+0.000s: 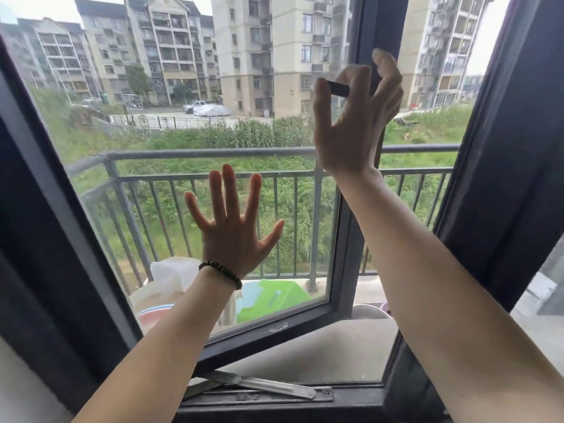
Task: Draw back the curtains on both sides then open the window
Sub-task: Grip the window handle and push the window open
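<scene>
The dark-framed window sash point(274, 334) stands swung outward, with a gap between its bottom rail and the fixed frame. My left hand point(235, 236), a bead bracelet on its wrist, lies flat on the glass point(146, 184) with the fingers spread. My right hand point(345, 138) is raised at the sash's right stile, thumb and fingers curled around the black window handle point(338, 88). No curtain shows in this view.
A metal stay arm point(268, 387) runs along the bottom track. The fixed frame point(503, 178) rises at the right. Outside are a concrete sill point(320, 349), a balcony railing point(213, 154), a green plastic item point(271, 297) and a white bag point(174, 273).
</scene>
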{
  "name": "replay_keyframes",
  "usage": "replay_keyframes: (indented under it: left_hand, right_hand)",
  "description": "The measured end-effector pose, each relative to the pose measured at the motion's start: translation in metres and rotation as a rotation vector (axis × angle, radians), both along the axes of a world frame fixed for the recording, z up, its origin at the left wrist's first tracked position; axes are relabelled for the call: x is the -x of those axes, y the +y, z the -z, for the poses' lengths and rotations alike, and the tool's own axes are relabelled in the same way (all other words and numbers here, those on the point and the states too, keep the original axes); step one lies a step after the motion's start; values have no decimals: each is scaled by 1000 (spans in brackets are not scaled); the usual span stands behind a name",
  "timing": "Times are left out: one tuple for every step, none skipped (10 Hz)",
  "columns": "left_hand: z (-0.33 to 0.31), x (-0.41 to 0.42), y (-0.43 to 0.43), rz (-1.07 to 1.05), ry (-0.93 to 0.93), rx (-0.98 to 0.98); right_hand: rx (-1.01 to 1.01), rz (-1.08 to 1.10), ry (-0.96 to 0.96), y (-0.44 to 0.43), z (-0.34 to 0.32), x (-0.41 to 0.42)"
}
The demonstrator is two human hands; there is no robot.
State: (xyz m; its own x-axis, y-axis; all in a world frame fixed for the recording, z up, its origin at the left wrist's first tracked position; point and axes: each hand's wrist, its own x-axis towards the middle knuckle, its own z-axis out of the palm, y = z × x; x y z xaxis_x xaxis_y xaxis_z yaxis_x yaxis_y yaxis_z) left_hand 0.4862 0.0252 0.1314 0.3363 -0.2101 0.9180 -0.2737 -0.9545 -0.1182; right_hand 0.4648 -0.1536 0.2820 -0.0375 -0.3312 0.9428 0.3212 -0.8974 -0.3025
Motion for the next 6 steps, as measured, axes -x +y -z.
replay_keyframes:
  left_hand:
    - [-3,-6,-1,-8,76,-18]
    - [-11,-13,-6,-42,237,-77]
    - [-16,-20,-10,-116,335,-114]
    - [-17,-15,-9,-173,409,-142]
    - [-34,-1,-1,-51,491,-174]
    - [-18,34,23,182,468,-65]
  right_hand:
    - [-12,-16,16,-4,1,-14]
    - [11,-54,330,-15,-9,-23]
    - [102,-95,662,-18,-22,-20]
    - [195,-47,954,-18,-19,-5]
    - [203,-141,969,-4,-9,39]
    - [101,-463,585,9,-11,125]
